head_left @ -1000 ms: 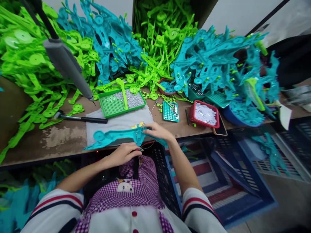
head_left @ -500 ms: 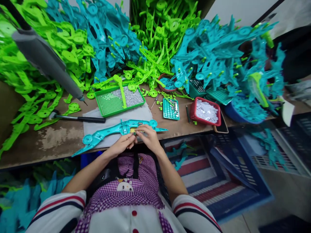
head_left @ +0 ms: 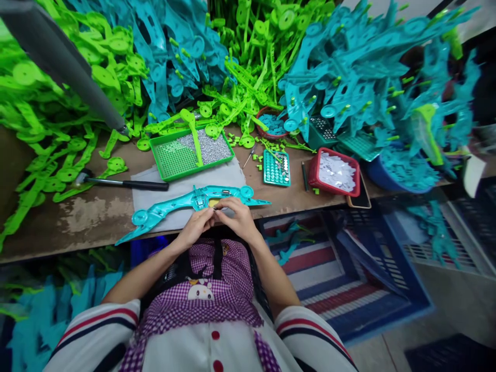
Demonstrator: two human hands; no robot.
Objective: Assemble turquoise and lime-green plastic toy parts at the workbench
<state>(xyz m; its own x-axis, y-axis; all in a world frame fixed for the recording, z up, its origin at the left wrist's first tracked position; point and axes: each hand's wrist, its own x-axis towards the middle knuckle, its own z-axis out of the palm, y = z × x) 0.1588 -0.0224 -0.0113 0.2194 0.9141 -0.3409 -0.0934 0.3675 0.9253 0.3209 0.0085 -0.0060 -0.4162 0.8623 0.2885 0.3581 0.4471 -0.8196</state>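
Observation:
My left hand point(head_left: 198, 225) and my right hand point(head_left: 235, 217) meet at the bench's front edge, fingertips pinched together. Whatever small piece is between them is too small to name. Just beyond the fingers lies a long turquoise plastic part point(head_left: 174, 201), shaped like a bow or toy gun half, on a white cloth point(head_left: 149, 182). A little yellow patch point(head_left: 213, 203) shows beside my fingertips, partly hidden by them. Behind the part, a green tray point(head_left: 170, 160) holds many small silver screws, with a lime green lever lying across it.
A hammer point(head_left: 124, 183) lies at left, below a hanging grey electric screwdriver point(head_left: 85, 77). To the right are a turquoise tray of small round pieces point(head_left: 276, 168) and a red basket point(head_left: 315, 175) of white pieces. Lime green parts point(head_left: 34, 77) and turquoise parts point(head_left: 356, 67) are heaped behind.
The view has shifted slightly, so the bench items appear a little displaced. My two hands stay together at the turquoise part, with their fingertips only slightly moved.

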